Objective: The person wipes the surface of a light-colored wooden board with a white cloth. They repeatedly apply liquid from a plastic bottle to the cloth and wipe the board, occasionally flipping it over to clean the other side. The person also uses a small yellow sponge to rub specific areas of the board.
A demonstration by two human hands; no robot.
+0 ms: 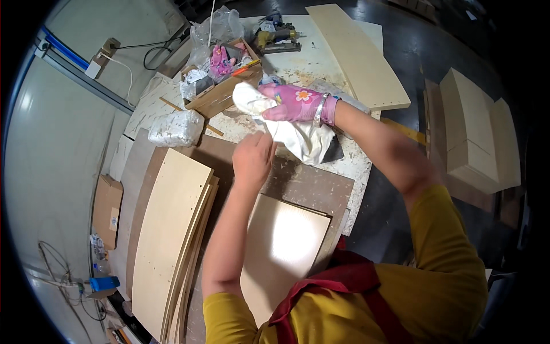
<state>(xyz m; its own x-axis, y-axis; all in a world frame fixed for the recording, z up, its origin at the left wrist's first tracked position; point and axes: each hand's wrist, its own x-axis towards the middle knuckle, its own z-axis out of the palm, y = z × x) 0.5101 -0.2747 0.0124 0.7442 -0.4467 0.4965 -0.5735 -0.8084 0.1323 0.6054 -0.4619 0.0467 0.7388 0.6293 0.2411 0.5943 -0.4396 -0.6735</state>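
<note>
My right hand (298, 104), in a pink glove with a flower print and a metal band at the wrist, grips a crumpled white cloth (303, 140) above the worktable. The cloth drapes below and to the left of the glove. My left hand (253, 157) is bare and closed beside the cloth's lower left edge; whatever its fingers hold is hidden. A pale wooden panel (286, 235) lies near me, partly under my left forearm. Left of that arm, several pale panels (169, 229) with small holes along their edges are stacked.
A cardboard box (220, 94) holds pink gloves and wrapped items. Behind it lies a nail gun (278, 40). A plastic-wrapped bundle (176, 127) sits left. One long board (364, 60) overhangs the table's far right edge. More panels (470, 135) are stacked at right.
</note>
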